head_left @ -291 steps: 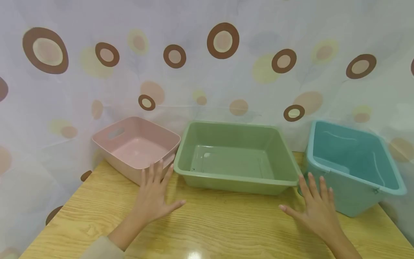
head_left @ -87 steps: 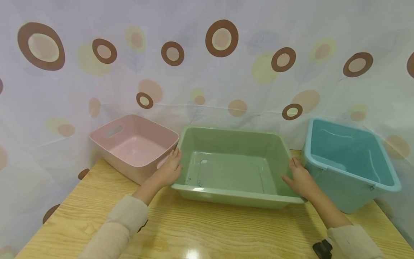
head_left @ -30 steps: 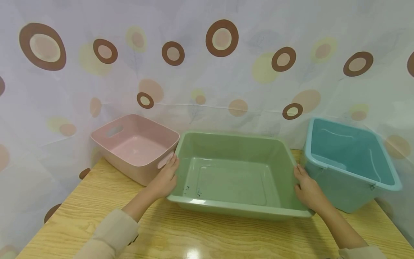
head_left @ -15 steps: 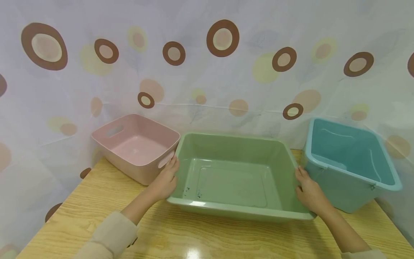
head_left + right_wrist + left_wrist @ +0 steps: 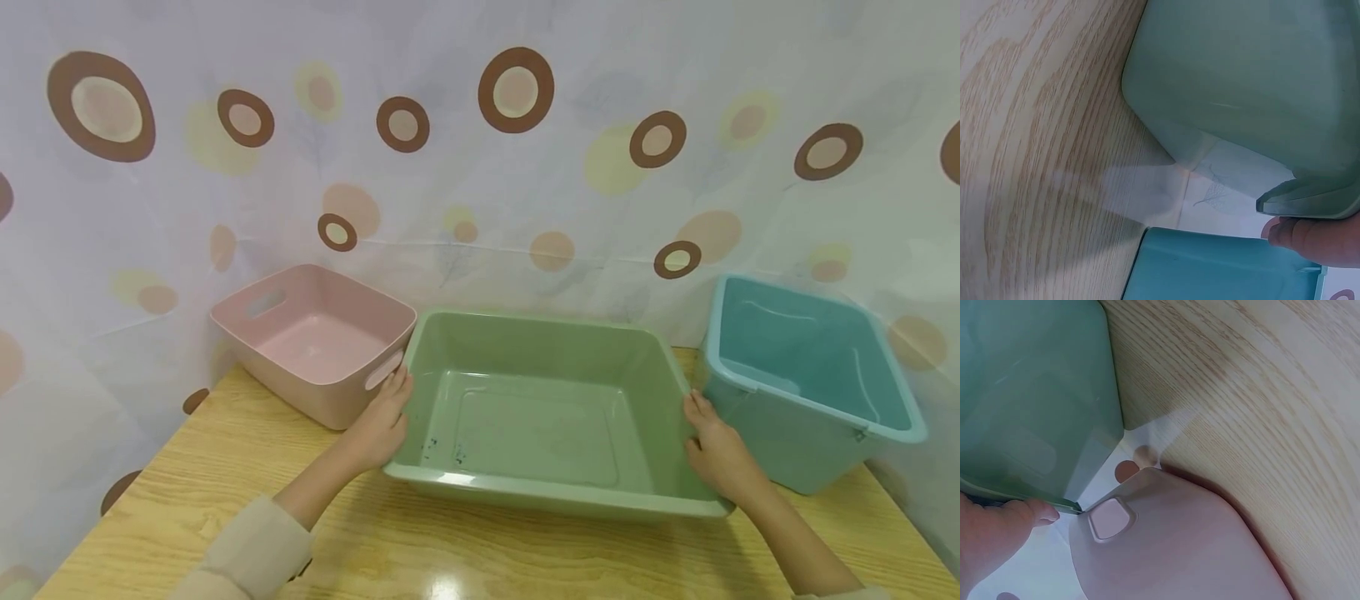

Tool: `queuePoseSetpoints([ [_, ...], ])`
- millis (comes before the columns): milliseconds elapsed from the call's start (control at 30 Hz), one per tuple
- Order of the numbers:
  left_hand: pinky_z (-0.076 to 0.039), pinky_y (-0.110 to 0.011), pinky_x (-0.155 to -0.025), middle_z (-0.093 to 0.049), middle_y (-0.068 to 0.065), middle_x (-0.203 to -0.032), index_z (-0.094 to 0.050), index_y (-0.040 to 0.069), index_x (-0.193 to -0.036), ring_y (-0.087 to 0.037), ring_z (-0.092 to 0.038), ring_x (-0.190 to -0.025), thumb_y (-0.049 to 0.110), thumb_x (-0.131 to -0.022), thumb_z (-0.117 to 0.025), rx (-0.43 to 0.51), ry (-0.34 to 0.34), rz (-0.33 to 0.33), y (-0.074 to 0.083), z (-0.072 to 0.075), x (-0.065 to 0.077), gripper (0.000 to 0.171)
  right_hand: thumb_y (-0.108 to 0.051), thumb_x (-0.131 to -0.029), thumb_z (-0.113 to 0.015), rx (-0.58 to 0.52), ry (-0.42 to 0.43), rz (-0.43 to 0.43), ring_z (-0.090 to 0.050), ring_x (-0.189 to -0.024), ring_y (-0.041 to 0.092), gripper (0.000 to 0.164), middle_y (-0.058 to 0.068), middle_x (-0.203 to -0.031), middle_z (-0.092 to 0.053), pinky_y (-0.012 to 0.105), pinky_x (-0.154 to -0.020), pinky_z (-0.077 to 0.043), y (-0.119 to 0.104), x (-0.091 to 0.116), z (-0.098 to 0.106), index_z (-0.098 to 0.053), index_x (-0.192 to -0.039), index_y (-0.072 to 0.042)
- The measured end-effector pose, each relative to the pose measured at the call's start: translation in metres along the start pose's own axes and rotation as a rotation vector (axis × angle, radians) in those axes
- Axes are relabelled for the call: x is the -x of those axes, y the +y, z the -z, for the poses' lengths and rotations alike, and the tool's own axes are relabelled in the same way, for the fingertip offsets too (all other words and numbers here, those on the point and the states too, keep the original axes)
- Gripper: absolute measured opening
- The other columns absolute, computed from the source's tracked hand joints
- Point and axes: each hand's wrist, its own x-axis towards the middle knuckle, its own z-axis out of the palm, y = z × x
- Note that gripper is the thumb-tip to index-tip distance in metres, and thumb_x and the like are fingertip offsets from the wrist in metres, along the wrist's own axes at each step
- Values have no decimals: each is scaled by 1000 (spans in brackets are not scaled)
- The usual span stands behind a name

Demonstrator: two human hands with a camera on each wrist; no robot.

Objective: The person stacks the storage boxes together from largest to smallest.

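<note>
A shallow green plastic basin [image 5: 558,492] stands in the middle of the table, its near rim toward me. My left hand [image 5: 381,423] grips its left rim, and my right hand [image 5: 722,454] holds the right rim opposite. In the left wrist view, the thumb of the left hand [image 5: 997,532] lies along the edge of the basin [image 5: 1035,394]. A digit of the right hand [image 5: 1317,240] presses at the rim in the right wrist view, beside the basin's outer wall [image 5: 1241,81]. The remaining fingers are mostly hidden. Small dark specks mark the basin's floor at the near left.
Close by my left hand stands a pink basket [image 5: 315,396] with handle slots. A taller blue-green bin [image 5: 780,442] is just right of my right hand. The wooden table [image 5: 480,558] backs onto a white curtain [image 5: 465,167] patterned with circles.
Both hands, earlier spread open in front of the basin, now hold its side rims. The basin has come away from the curtain toward me, only slightly within the last second.
</note>
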Motion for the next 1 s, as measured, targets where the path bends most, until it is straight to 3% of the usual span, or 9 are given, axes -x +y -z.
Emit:
queuePoseSetpoints([
  [233, -12, -55, -113, -9, -29, -150, -23, -18, -137, -46, -9, -139, -2, -88, -37, 7, 4, -9, 3, 1, 5, 53, 7, -86, -43, -18, 0, -9, -25, -123, 59, 56, 43, -140, -16, 63, -90, -38, 0, 3, -1, -22, -135, 23],
  [467, -13, -55, -113, -9, -28, -151, -24, -18, -137, -46, -9, -139, -1, -88, -37, 1, -2, -4, 4, 1, 8, 53, 7, -85, -42, -7, -1, -10, -27, -121, 60, 56, 43, -140, -17, 56, -82, -42, 0, 5, -2, -22, -134, 23],
  [733, -14, -56, -112, -9, -30, -150, -24, -19, -136, -47, -9, -138, -2, -88, -37, 5, -1, -11, 4, 2, 9, 53, 7, -86, -43, -4, 5, -15, -28, -121, 60, 56, 43, -140, -17, 63, -88, -39, -1, 6, -1, -22, -135, 23],
  [1000, -13, -55, -112, -8, -28, -151, -23, -18, -137, -46, -9, -139, -2, -88, -37, 9, -10, -4, 6, 3, 12, 53, 8, -85, -44, -6, 12, -15, -29, -120, 59, 56, 43, -140, -18, 61, -86, -41, -3, 10, -2, -23, -134, 23],
])
